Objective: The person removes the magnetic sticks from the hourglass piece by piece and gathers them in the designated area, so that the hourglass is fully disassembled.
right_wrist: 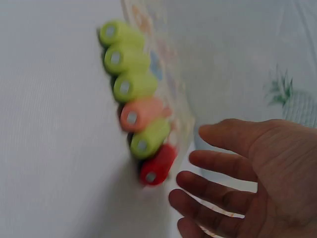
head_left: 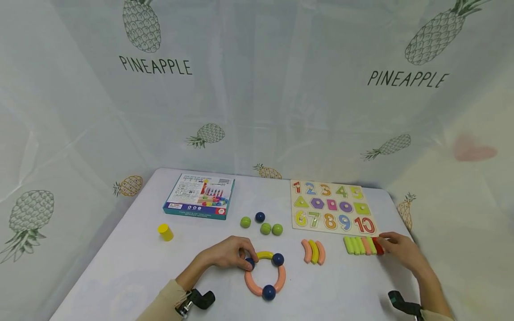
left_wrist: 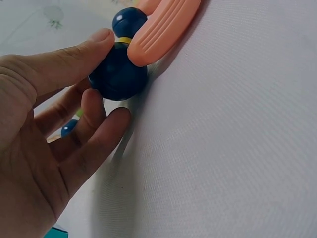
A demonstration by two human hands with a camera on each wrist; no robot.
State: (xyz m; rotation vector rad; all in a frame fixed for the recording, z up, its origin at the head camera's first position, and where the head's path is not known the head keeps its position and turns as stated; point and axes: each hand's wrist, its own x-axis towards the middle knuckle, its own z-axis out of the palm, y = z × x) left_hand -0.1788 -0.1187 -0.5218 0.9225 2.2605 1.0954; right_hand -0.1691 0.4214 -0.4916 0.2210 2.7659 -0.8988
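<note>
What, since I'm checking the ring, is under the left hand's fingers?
A blue ball beside a pink curved piece; in the head view, the side the fingers cover is hidden.

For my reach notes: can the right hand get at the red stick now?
Probably yes: the right hand is open close beside the red stick, with nothing visible between them.

From the head I look forward and down over the table [head_left: 120, 267]; up close, my left wrist view shares the ring [head_left: 268, 292], my right the sticks [head_left: 366, 245].
</note>
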